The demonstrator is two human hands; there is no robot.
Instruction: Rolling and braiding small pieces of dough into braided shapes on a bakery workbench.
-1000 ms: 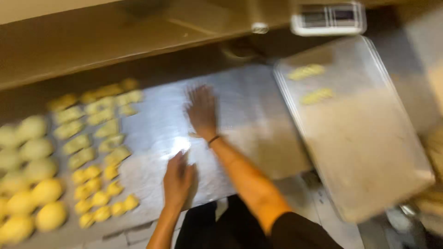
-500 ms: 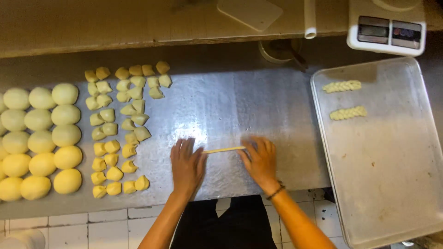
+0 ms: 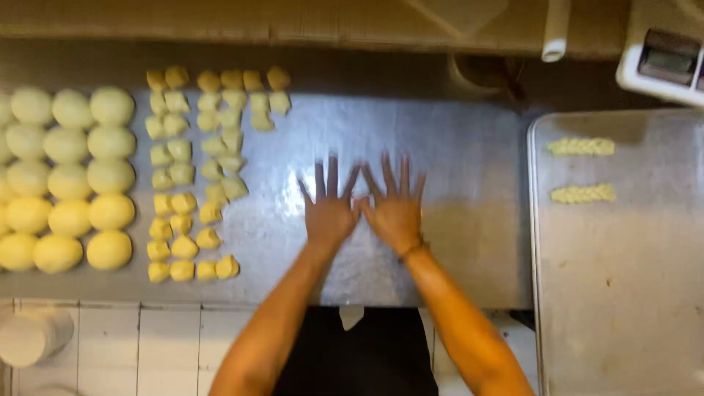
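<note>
Two hands lie flat side by side on the steel worktop (image 3: 455, 147), palms down, fingers spread wide. The left hand (image 3: 330, 209) and the right hand (image 3: 396, 213) touch at the thumbs. Whether any dough is under the palms, I cannot tell; neither hand grips anything. The right wrist carries a thin dark band (image 3: 412, 251).

At the near left corner, below the worktop edge, stands a white round tub (image 3: 29, 337). Left of the hands lie small yellow dough pieces (image 3: 194, 169) in rough columns, well apart from the fingers. Further left are round dough balls (image 3: 70, 176) in rows. To the right rests a metal tray (image 3: 623, 293), with two twisted dough sticks (image 3: 583, 170) in its far part, one behind the other. At the far right corner stands a white scale (image 3: 660, 62), and beside it hangs a white tube (image 3: 555, 33).
</note>
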